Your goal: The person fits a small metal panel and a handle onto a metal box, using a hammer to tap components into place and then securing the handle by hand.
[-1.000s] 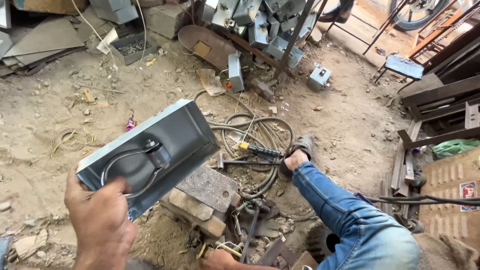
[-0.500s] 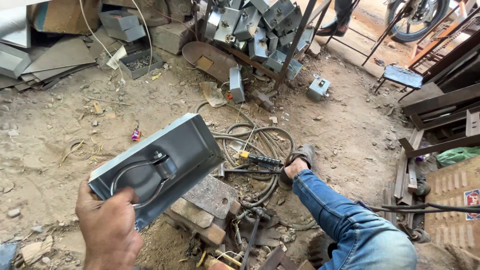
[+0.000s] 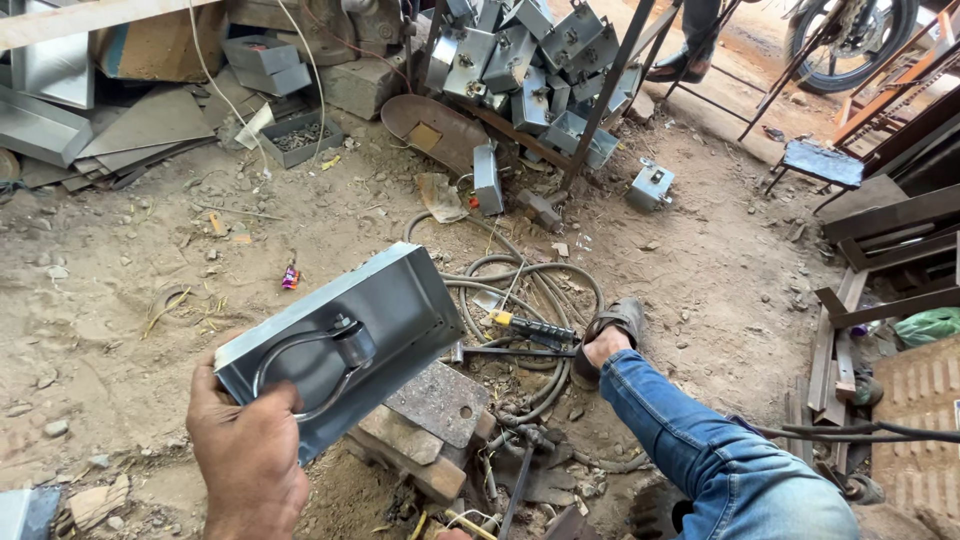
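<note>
My left hand [image 3: 248, 455] grips a grey sheet-metal tray [image 3: 385, 305] by its near end and holds it tilted above the ground. A curved metal handle [image 3: 300, 355] is fixed inside the tray. Just below the tray lies a rusty steel plate [image 3: 440, 402] on wooden blocks. My right hand is out of view. My leg in blue jeans [image 3: 700, 450] stretches out to the right, its sandalled foot [image 3: 605, 335] resting beside coiled cables [image 3: 520, 290] and a welding electrode holder [image 3: 535, 327].
A heap of small grey metal boxes [image 3: 540, 60] leans on a frame at the top. Flat metal sheets [image 3: 90, 120] lie top left. Steel bars and angle pieces [image 3: 880, 260] are stacked on the right. Bare dirt ground [image 3: 120, 270] spreads to the left.
My left hand has carried the tray to the right and slightly up in the view. The camera has tilted, bringing more of the box heap into sight.
</note>
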